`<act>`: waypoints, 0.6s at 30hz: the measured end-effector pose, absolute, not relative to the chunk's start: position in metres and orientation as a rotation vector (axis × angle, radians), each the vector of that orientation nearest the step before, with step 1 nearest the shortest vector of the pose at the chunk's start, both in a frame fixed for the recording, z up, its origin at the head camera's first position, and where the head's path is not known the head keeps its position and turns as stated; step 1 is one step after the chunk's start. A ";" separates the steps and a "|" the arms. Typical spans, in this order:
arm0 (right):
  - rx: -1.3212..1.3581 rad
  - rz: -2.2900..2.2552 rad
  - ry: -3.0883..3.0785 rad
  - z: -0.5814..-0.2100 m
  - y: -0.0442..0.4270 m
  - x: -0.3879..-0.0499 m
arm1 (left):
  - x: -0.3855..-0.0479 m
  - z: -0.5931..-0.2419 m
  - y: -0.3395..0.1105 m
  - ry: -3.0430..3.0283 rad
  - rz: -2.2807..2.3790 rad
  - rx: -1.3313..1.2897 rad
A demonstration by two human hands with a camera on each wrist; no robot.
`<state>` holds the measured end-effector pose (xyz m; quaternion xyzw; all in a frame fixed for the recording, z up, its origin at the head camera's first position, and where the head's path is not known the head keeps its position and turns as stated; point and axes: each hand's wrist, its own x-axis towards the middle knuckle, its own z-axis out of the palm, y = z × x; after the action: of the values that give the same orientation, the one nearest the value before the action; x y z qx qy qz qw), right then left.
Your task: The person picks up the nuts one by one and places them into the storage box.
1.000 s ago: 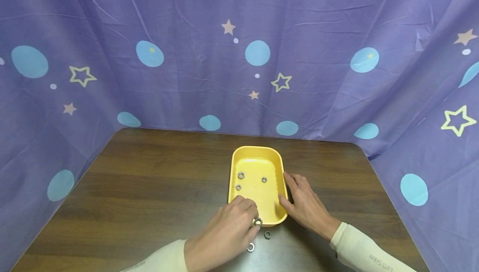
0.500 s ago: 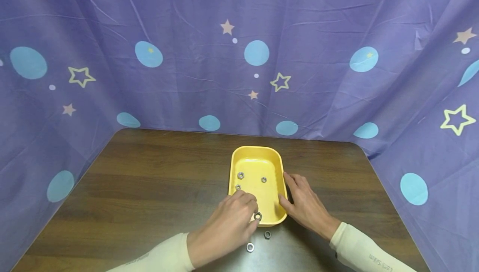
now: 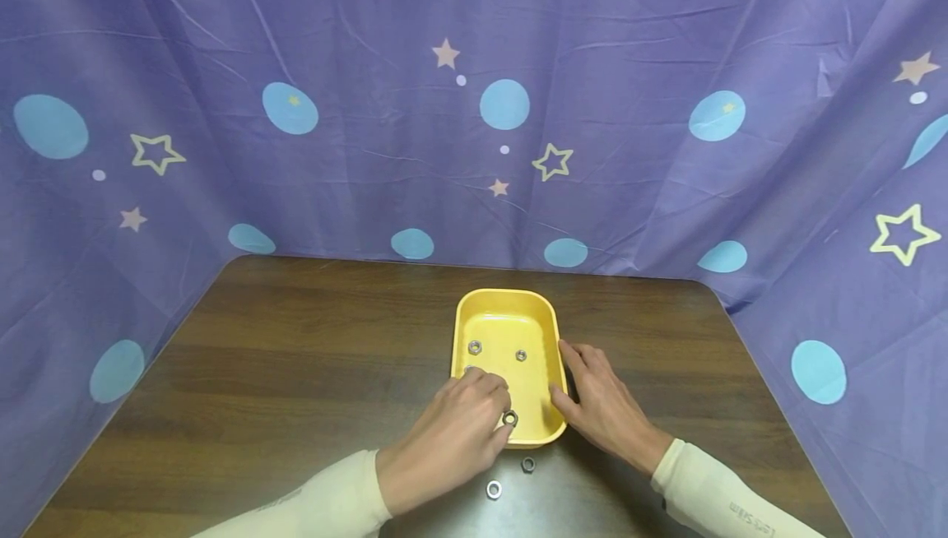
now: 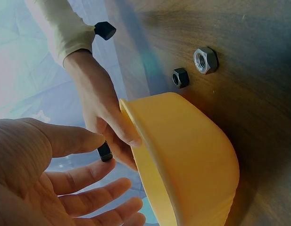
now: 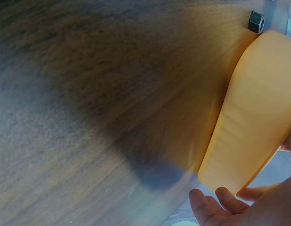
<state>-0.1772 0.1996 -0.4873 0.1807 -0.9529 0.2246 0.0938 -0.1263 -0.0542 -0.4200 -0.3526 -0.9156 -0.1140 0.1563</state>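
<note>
My left hand [image 3: 453, 419] pinches a dark hex nut [image 4: 104, 151] between thumb and forefinger, above the near end of the yellow tray [image 3: 535, 386]. In the left wrist view its other fingers spread loosely below the nut. At the tray's right side, my right hand [image 3: 607, 406] holds the wall, thumb over the rim and fingers outside. Inside the tray lie a larger nut [image 3: 475, 347] and a smaller nut [image 3: 522, 355]; another is mostly hidden behind my left hand.
Before the tray's near end, a dark nut [image 4: 181, 78] and a silver nut [image 4: 209, 60] lie apart on the brown wooden table [image 3: 326, 340]. A purple curtain [image 3: 385, 110] with stars and blue spots stands around the table's back and sides.
My left hand has carried the pinched nut forward from the tray's near rim to over its inside, covering one of the nuts there. The right hand keeps its place on the tray.
</note>
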 end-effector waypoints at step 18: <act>0.536 0.667 -2.828 -0.487 0.199 -0.177 | -0.137 -0.420 -0.046 -2.611 -0.297 -1.023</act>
<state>-0.1770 0.1992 -0.4872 0.1805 -0.9530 0.2246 0.0935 -0.1370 -0.0464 -0.4199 -0.3580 -0.9140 -0.1041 0.1603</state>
